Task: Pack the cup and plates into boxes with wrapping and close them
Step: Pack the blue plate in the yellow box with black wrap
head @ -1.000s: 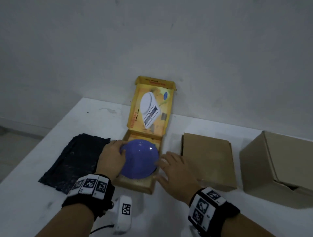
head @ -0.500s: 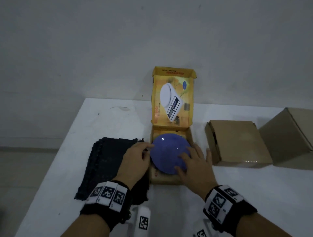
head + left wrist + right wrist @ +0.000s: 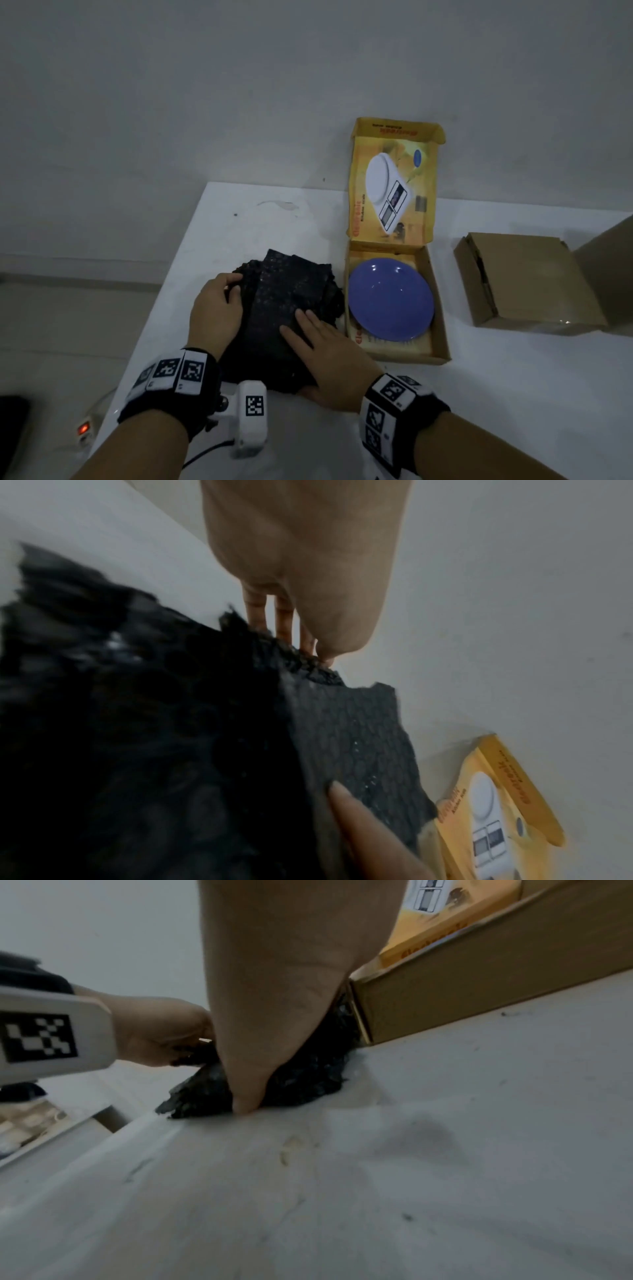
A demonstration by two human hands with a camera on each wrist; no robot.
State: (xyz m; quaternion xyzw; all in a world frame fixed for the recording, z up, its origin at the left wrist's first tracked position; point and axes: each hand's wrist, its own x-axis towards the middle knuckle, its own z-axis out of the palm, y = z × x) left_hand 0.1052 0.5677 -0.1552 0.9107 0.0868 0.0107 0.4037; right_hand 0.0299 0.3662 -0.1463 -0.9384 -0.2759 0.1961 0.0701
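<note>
Your left hand (image 3: 215, 310) pinches the limp black bubble wrap (image 3: 286, 310) left of the yellow scale box (image 3: 440, 310) (light, floppy stuff), right hand (image 3: 325, 359) flat on it—lift by corners.

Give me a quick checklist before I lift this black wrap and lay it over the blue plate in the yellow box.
1. Left hand grips the black wrap at its far left edge: ok.
2. Right hand holds the wrap: not ok, its fingers lie flat on top, only the thumb at the near edge.
3. Blue plate sits inside the yellow box: ok.
4. Box lid stands open, clear of the plate: ok.
5. Wrap is a single sheet: cannot tell, it looks folded in layers.
6. Padding under the plate: cannot tell.
</note>
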